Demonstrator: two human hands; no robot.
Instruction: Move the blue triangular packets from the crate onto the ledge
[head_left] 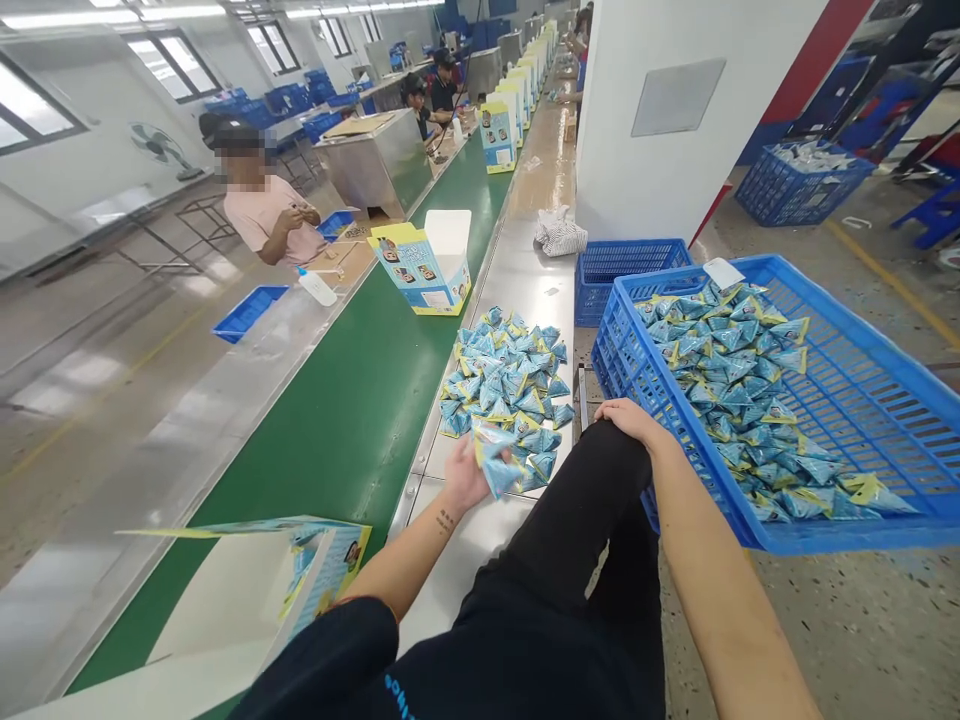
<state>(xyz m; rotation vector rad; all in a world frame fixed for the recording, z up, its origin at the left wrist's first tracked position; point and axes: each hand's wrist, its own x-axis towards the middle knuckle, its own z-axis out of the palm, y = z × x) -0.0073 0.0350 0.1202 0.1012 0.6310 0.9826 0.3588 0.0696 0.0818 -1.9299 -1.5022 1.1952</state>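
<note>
The left hand (466,478) is closed around a few small blue packets (496,462). It holds them at the near edge of a pile of packets (504,375) that lies on the shiny metal table (525,270). The right hand (628,418) rests flat on the person's raised knee (600,480), its fingers loose and holding nothing. Just beside that hand is a big blue basket (862,400) with more packets in it. An open box (427,262) stands on the green belt (352,410).
</note>
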